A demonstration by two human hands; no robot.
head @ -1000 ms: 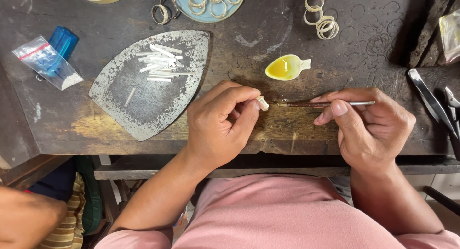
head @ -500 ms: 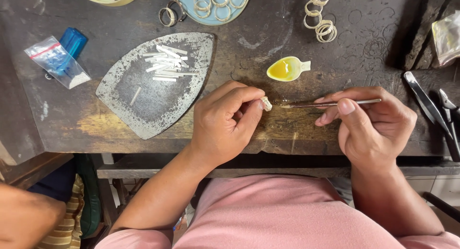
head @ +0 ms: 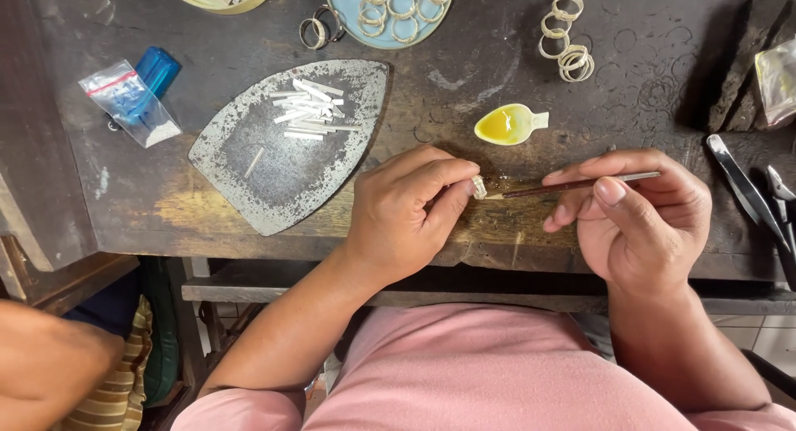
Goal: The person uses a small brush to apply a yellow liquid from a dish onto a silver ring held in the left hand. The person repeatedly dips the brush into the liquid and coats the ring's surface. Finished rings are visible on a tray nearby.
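Barely shifted, left hand (head: 406, 211) pinches ring (head: 478, 187); right hand (head: 638, 220) grips brush (head: 572, 185) touching it.

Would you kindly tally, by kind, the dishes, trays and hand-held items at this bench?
Yellow dishes: 2, a spoon-shaped dish and a round dish
Light blue dish: 1
Grey metal tray: 1
Brush, in the right hand: 1
Small pale piece, in the left hand: 1
Total: 6

left hand (head: 406, 211): pinches a small silver ring (head: 478, 186) over the dark table (head: 464, 99)
right hand (head: 634, 215): holds a thin brush (head: 572, 184), tip at the ring
far: little yellow dish (head: 507, 124)
left: flat metal plate (head: 282, 162) with silver strips (head: 305, 108)
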